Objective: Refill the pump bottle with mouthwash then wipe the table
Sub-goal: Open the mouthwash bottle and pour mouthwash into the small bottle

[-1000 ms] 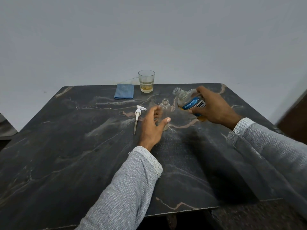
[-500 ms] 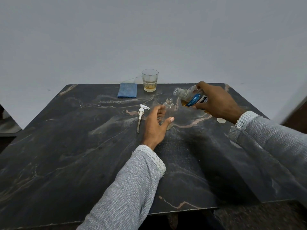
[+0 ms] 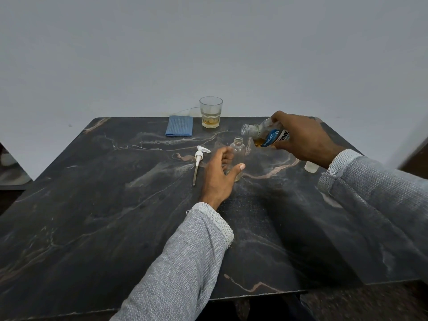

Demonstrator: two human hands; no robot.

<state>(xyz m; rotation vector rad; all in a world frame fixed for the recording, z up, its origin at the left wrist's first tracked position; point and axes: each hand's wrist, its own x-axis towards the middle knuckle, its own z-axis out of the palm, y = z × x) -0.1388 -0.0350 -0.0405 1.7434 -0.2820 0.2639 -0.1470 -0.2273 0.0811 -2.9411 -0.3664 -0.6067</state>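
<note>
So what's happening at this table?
A person is about to refill a small clear pump bottle. Their left hand steadies it upright, while the right hand tips an uncapped mouthwash bottle toward its open neck. No stream is visible. The pump head lies alongside, with a blue cloth and a glass at the table's far edge.

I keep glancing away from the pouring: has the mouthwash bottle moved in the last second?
Yes. The mouthwash bottle has risen and tipped further; its mouth now sits above the small clear bottle's neck instead of beside it.
</note>
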